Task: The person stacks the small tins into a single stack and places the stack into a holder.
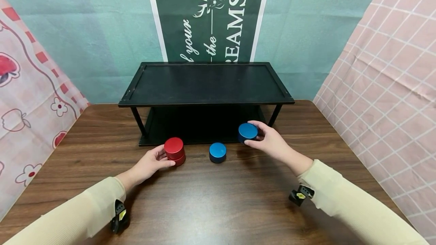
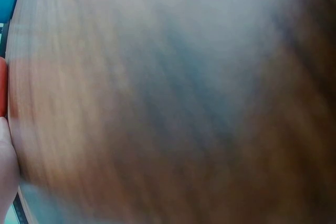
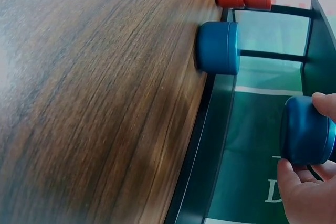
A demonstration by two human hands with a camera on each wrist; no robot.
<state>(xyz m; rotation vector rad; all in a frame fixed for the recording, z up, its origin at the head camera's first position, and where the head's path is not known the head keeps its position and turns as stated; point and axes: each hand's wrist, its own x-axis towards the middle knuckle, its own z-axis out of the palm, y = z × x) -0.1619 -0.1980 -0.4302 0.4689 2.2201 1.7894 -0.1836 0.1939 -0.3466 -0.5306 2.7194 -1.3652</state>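
Two short red cylinders (image 1: 174, 148) stand stacked on the table, the upper one slightly offset. My left hand (image 1: 153, 162) holds this stack from the left, thumb in front and fingers behind. Raised above the tabletop at the right, a short blue cylinder (image 1: 247, 132) is pinched between the thumb and fingers of my right hand (image 1: 269, 141). The right wrist view shows the held blue cylinder (image 3: 307, 130) with fingertips on opposite sides. Between the hands, a second blue cylinder (image 1: 217, 152) sits upright on the table. The left wrist view catches only a sliver of the hand (image 2: 6, 171).
A black two-level rack (image 1: 207, 84) stands behind the cylinders, its lower shelf (image 1: 201, 124) open toward me. Wooden tabletop (image 1: 211, 203) stretches in front. Fabric curtains hang at the back and both sides.
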